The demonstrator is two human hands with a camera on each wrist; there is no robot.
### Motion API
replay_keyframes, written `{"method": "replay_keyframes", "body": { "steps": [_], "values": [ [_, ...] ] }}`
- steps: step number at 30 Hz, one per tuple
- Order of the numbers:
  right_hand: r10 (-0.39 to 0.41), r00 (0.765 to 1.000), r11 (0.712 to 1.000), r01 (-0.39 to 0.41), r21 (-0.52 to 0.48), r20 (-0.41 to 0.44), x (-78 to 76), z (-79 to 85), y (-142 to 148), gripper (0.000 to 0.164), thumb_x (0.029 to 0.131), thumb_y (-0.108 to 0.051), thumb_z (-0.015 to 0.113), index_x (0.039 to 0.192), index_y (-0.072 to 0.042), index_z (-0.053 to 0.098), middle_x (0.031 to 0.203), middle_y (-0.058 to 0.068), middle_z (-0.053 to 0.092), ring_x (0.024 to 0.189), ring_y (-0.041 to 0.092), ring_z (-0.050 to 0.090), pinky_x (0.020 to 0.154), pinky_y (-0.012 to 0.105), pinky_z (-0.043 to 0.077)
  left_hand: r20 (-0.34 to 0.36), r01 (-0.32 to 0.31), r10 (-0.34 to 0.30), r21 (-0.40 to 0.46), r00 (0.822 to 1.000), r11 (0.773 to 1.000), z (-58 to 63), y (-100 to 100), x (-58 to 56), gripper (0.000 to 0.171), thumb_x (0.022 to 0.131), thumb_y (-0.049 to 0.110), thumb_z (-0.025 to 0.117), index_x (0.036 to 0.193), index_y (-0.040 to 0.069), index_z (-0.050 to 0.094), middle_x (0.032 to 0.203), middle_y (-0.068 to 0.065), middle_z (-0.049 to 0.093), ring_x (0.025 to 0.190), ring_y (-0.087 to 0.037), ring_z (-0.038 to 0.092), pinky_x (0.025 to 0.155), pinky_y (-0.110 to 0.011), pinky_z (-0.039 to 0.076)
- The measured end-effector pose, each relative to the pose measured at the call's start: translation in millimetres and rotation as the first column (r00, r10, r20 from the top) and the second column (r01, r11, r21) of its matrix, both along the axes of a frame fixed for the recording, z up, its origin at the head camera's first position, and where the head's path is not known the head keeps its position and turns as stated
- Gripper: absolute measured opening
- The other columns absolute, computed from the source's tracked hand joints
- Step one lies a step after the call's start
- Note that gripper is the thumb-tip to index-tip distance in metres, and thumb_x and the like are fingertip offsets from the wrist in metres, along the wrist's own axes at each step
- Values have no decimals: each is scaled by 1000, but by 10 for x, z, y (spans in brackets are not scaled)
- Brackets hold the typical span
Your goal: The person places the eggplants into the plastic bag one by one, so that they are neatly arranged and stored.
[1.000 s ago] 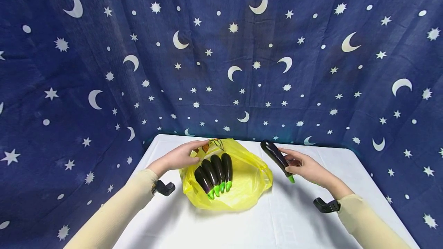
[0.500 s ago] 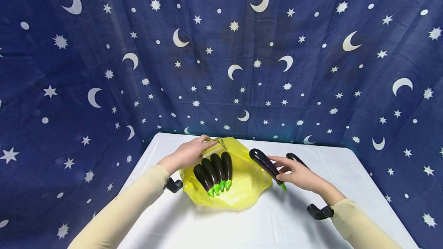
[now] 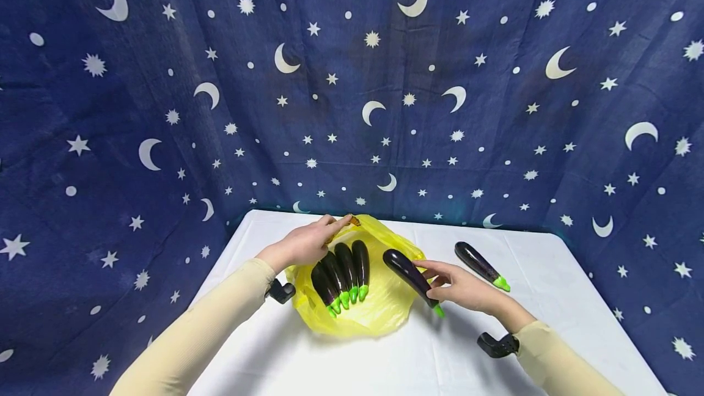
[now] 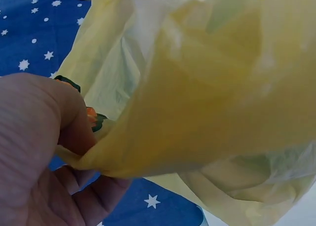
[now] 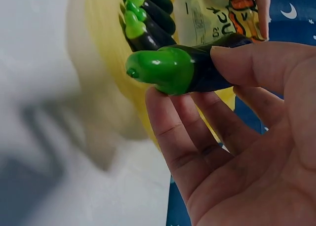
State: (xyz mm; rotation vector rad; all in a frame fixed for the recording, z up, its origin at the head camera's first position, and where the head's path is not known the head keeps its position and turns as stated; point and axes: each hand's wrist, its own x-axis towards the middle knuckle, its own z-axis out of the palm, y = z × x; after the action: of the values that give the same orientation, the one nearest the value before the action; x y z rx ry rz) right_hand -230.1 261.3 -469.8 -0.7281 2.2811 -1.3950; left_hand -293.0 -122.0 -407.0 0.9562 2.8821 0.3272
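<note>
A yellow plastic bag [image 3: 385, 313] lies with its mouth spread on the table, and several dark eggplants [image 3: 345, 267] with green stems rest side by side in it. My left hand [image 3: 304, 244] pinches the bag's far left rim; in the left wrist view the thumb and fingers hold a fold of the film. Over the bag's right edge my right hand [image 3: 459, 286] holds another eggplant [image 3: 406, 271], tilted, its green stem toward me. The right wrist view shows thumb and fingertips gripping that eggplant near its green cap [image 5: 168, 70].
One more eggplant [image 3: 478, 260] lies on the white-covered table [image 3: 572, 316] to the right of my right hand. A dark blue curtain [image 3: 330, 78] with moons and stars hangs behind the table.
My right hand has carried its eggplant leftward to over the bag, uncovering the eggplant on the table. My left hand has moved right along the rim and now grips it.
</note>
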Motion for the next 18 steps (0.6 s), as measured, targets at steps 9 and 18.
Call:
{"method": "replay_keyframes", "body": {
  "steps": [9, 18],
  "values": [
    [-19, 998, 1000, 20, -23, 58, -25, -116, -232, 67, 94, -10, 68, 156, -7, 42, 132, 20, 58, 104, 27, 63, 78, 45, 60, -21, 40, -40, -5, 999, 999, 12, 51, 8, 89, 90, -1, 63, 165, 25, 24, 114, 2, 52, 67, -15, 46, 61, -30, 44],
    [-141, 977, 987, 152, -59, 162, -65, -194, -566, 70, 91, -6, 70, 155, -2, 41, 123, 22, 62, 92, 24, 69, 75, 40, 61, -18, 56, -57, -7, 998, 998, 21, 110, 4, 86, 91, 1, 63, 165, 24, 25, 112, 3, 50, 67, -15, 47, 63, -29, 45]
  ]
}}
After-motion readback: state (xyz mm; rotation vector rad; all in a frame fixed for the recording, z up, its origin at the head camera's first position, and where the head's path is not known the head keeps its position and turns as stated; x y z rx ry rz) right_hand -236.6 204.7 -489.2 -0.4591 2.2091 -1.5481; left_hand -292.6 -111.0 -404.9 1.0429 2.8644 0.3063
